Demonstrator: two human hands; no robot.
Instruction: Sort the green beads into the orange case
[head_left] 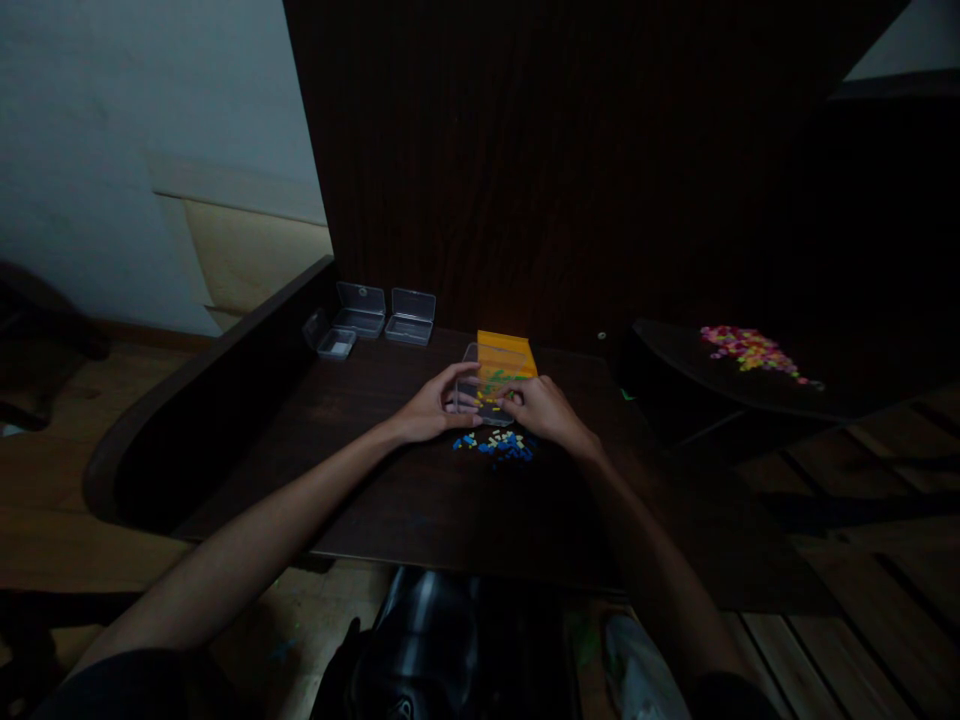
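My left hand (429, 408) is curled round the left side of a clear plastic box (471, 354), thumb at the near side and fingers at the far side. Small green and yellow pieces (495, 382) show in and about the box. Over its right part, my right hand (546, 408) has its fingertips pinched together; what they hold, if anything, is too small to make out. Just behind stands an orange box (504, 346). On the near side lies a loose heap of blue and pale yellow pieces (507, 445).
Three clear plastic cases with raised lids, a small case (336, 344), a larger case (361, 318) and another case (410, 327), stand at the back left of the dark wooden table (360, 400). Pink and yellow beads (752, 350) lie on a dark surface to the right.
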